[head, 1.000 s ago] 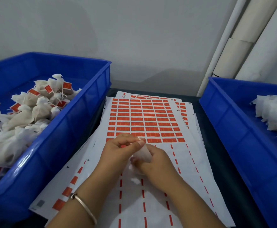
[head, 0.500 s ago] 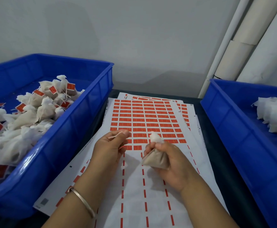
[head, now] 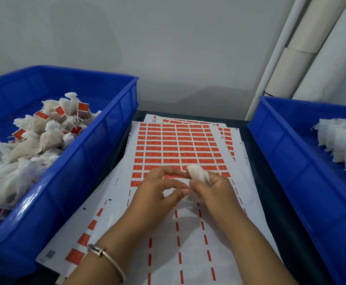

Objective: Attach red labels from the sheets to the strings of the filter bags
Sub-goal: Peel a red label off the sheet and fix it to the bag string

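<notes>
A small white filter bag (head: 197, 173) is held over the label sheet, gripped in my right hand (head: 217, 190) with its tied top poking out above the fingers. My left hand (head: 153, 191) has come up against it: the index fingertip touches the bag's top and the thumb tip meets my right thumb at the bag's lower edge. The string is too thin to make out. Under both hands lies the top sheet of red labels (head: 178, 149); its near rows are peeled, leaving only thin red strips.
A blue bin (head: 106, 140) on the left holds several labelled filter bags (head: 50, 138). A second blue bin (head: 291, 161) on the right holds unlabelled white bags (head: 342, 145). More label sheets lie fanned under the top one. White pipes run up the wall at the back right.
My hands, apart half a second ago with the left pinching the string, have come together. The bag has turned in my right hand and now shows only its white top.
</notes>
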### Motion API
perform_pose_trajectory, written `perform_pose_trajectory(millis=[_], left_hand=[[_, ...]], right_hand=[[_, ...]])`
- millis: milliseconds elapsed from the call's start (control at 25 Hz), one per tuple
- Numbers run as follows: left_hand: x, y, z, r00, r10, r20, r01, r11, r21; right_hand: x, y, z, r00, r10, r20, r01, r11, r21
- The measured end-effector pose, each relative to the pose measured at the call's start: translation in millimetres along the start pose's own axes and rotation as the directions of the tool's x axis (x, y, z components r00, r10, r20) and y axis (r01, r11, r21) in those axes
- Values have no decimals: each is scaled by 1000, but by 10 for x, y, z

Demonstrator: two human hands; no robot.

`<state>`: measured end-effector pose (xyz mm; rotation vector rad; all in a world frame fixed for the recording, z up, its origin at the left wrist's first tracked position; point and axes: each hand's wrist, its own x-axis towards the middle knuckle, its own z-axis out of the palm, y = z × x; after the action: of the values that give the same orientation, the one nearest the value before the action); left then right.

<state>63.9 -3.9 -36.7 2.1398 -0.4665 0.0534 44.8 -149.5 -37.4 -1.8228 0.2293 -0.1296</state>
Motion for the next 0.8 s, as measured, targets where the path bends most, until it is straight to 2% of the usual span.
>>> perform_pose_trajectory(millis=[160,280,440,640,800], left_hand=[[-7,-4,-40,998,56,-35,-57,998,-41],[-18,22,-48,996,85,-27,-88,986,-140],[3,19,-71,996,21,-87,-41,969,-245],[30,-35,-15,990,-129,-64,100,935,-340],[34,-44,35,976,-200,-84,162,930,-331]], right_hand=[[-62,2,66,959,-84,269,133,977,-167],[-100,-11,83,922,-111,371,179,972,-154],[-113,-15,76,911,-167,376,219,971,-99],[-148,35,196,902,-127,413,181,979,-94],[-181,32,270,938,-181,297,215,973,-87]])
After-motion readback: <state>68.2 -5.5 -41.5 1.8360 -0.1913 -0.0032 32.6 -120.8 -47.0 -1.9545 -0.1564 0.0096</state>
